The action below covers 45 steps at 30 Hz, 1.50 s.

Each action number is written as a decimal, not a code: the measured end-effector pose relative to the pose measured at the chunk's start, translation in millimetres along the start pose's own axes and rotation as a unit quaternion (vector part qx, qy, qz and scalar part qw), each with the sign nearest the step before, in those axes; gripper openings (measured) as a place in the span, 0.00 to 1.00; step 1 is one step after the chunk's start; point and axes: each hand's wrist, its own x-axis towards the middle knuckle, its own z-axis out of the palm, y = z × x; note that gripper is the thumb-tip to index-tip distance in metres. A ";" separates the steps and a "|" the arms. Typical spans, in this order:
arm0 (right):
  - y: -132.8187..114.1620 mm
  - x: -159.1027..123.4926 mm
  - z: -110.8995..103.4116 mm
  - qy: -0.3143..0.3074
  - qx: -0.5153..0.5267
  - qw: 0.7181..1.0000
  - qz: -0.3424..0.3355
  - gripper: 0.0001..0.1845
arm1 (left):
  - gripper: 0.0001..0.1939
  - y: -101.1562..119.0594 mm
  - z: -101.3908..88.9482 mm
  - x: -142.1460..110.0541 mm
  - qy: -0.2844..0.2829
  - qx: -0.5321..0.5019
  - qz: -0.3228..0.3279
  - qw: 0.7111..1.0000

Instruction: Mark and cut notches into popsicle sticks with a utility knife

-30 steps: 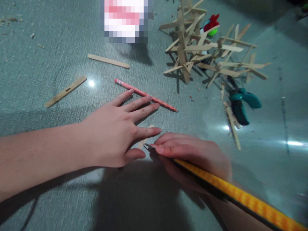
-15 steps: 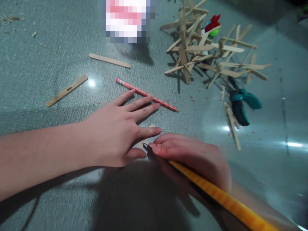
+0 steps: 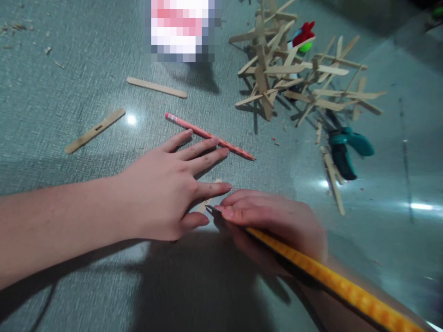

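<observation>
My left hand lies flat with its fingers spread. Its index finger presses across a small wooden craft stick, mostly hidden beneath the hand, with marks or cuts near its middle. Three other fingertips touch or overlap a pink pencil. My right hand is closed around a yellow and black utility knife, pinching near the front. The dark blade tip meets the stick between my left thumb and index finger; how deep it goes I cannot tell.
A slotted craft stick and a plain one lie beyond my left hand. At the upper right stands a tangled craft-stick structure. Teal-handled pliers and a wooden clothespin-like piece lie right. A blurred-out white object sits at the top.
My left hand keeps its place on the stick. The knife's rear end swings slightly down, then back up, while its tip stays at nearly the same spot on the stick.
</observation>
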 end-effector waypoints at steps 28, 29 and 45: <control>-9.7 5.8 -7.2 -0.075 0.007 0.997 0.011 0.13 | 0.30 1.8 -2.4 0.7 -0.009 -0.004 -0.007 1.000; -8.2 5.2 -6.6 -0.075 0.007 0.997 0.011 0.13 | 0.30 1.8 -2.4 0.6 -0.011 -0.003 -0.007 1.000; 4.5 5.6 -4.6 0.009 -0.035 0.999 -0.014 0.15 | 0.33 0.6 0.5 0.8 -0.012 0.007 -0.007 1.000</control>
